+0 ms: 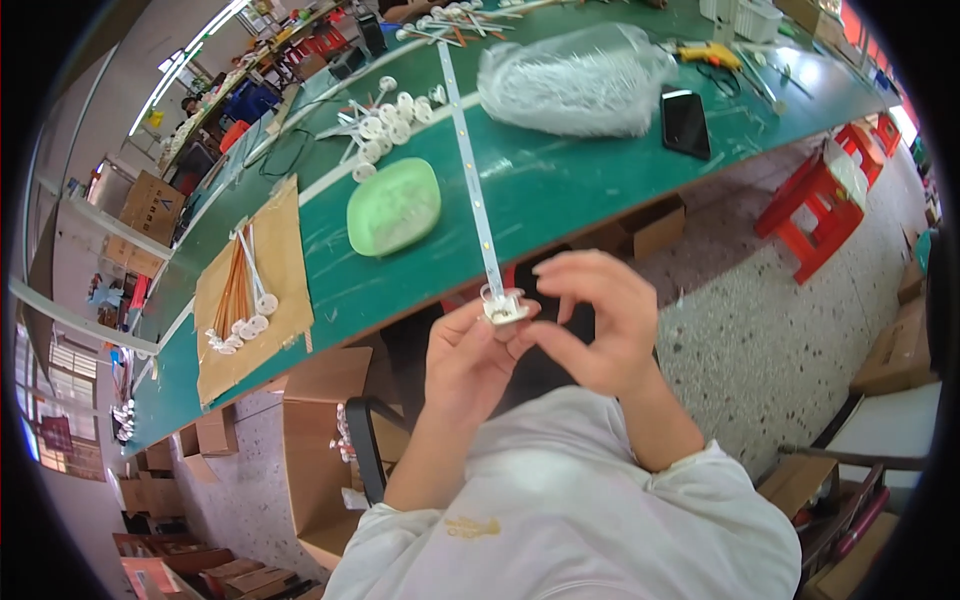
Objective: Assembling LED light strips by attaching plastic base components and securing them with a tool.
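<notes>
Stretching across the scene, the green desk (350, 300) carries nearly everything! Far right, a clear bag (575, 80) lies pushed back, perhaps to keep it aside; left, a brown sheet (283, 262) seems to keep rods (231, 282) gathered. Across comes a pale strip (469, 165), the desk apparently bearing its length; left of it, a green bowl (373, 190). Now the right hand (607, 325): grip loosely parted, nothing visibly caught, thumb so close I can't tell if it touches. Left hand (465, 357): grip pinched on the little white piece (507, 313) at the strip's near end, likely steadying it. Both hands sit just near of the desk's edge, bare green between bowl and strip, free space rightward.
</notes>
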Available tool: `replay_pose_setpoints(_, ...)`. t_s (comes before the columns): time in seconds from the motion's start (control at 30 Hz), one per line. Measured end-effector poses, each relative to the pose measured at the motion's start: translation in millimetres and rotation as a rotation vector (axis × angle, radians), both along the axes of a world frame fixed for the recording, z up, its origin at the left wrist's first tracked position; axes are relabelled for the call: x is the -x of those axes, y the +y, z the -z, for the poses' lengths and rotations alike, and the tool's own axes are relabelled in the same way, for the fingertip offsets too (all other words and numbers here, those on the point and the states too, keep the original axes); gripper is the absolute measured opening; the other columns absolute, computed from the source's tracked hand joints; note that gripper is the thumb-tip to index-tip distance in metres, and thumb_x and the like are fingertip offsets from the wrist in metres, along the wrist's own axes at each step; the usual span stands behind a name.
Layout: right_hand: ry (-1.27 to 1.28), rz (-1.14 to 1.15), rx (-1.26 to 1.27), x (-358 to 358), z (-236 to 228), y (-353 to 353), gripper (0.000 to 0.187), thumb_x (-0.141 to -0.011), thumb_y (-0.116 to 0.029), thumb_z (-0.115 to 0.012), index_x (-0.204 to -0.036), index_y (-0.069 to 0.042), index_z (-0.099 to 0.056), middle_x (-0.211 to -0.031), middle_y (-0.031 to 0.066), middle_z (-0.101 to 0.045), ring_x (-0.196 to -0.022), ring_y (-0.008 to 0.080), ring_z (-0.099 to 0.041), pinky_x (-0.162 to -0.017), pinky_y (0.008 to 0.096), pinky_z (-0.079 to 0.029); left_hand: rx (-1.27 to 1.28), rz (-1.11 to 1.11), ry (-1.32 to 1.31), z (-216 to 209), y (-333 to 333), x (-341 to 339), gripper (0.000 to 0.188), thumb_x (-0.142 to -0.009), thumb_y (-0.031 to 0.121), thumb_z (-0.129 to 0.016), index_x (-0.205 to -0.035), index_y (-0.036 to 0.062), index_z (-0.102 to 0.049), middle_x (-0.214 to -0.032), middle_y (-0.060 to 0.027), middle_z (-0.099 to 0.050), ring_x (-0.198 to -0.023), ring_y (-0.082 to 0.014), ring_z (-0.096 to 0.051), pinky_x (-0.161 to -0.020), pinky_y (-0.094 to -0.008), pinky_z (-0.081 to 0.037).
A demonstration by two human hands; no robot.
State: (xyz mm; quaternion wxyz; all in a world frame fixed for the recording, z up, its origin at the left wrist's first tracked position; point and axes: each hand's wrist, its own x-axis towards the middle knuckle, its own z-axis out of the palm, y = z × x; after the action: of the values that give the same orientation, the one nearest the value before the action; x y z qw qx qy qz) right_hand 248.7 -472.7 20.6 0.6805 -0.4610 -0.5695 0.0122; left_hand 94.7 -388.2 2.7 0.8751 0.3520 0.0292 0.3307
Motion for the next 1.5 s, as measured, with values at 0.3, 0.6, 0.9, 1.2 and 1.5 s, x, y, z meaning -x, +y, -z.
replay_pose_setpoints(0.3,-0.416,0.239,-0.226,21.4,11.6,72.0,0.028,-0.063,-0.002,-0.081,-0.089,-0.003,-0.070,-0.084,0.0077,-0.069,-0.073,0.0247,-0.069,-0.062,0.0315,-0.057,-0.123,-0.223,0.072,12.8,37.3,19.7,0.044,-0.086,-0.004,-0.067,-0.128,-0.0119,-0.057,-0.120,-0.0192,-0.066,-0.110,-0.0230,-0.064,-0.099,-0.0372,-0.050)
replay_pose_setpoints(0.6,-0.436,0.164,-0.135,45.9,5.7,132.0,0.026,-0.062,-0.008,-0.083,-0.085,-0.005,-0.071,-0.077,0.0040,-0.069,-0.070,0.0209,-0.069,-0.059,0.0274,-0.057,0.037,-0.208,-0.065,25.0,84.0,45.5,0.040,-0.089,-0.005,-0.064,-0.128,-0.0116,-0.057,-0.120,-0.0200,-0.066,-0.110,-0.0241,-0.065,-0.096,-0.0372,-0.052)
replay_pose_setpoints(0.9,-0.443,0.150,-0.136,69.2,-0.1,163.3,0.019,-0.069,-0.010,-0.080,-0.084,-0.004,-0.071,-0.079,0.0050,-0.068,-0.068,0.0205,-0.069,-0.056,0.0289,-0.057,0.181,-0.252,-0.089,6.7,101.7,69.3,0.039,-0.098,0.008,-0.056,-0.132,-0.0108,-0.054,-0.127,-0.0227,-0.061,-0.110,-0.0298,-0.065,-0.097,-0.0430,-0.053)
replay_pose_setpoints(1.2,-0.413,0.202,-0.180,76.3,5.5,171.9,0.020,-0.067,-0.009,-0.079,-0.084,-0.002,-0.070,-0.079,0.0059,-0.067,-0.065,0.0213,-0.067,-0.055,0.0290,-0.057,0.252,-0.154,-0.113,9.4,104.6,69.7,0.048,-0.103,0.024,-0.047,-0.134,-0.0129,-0.047,-0.126,-0.0213,-0.060,-0.111,-0.0282,-0.061,-0.097,-0.0397,-0.049)
replay_pose_setpoints(1.5,-0.420,-0.045,-0.095,59.9,2.7,161.8,0.022,-0.069,-0.001,-0.078,-0.090,0.001,-0.072,-0.083,0.0083,-0.070,-0.072,0.0239,-0.071,-0.061,0.0311,-0.060,0.225,-0.148,-0.171,8.8,104.1,73.8,0.041,-0.099,0.012,-0.054,-0.134,-0.0112,-0.051,-0.129,-0.0224,-0.061,-0.119,-0.0290,-0.061,-0.105,-0.0426,-0.047)
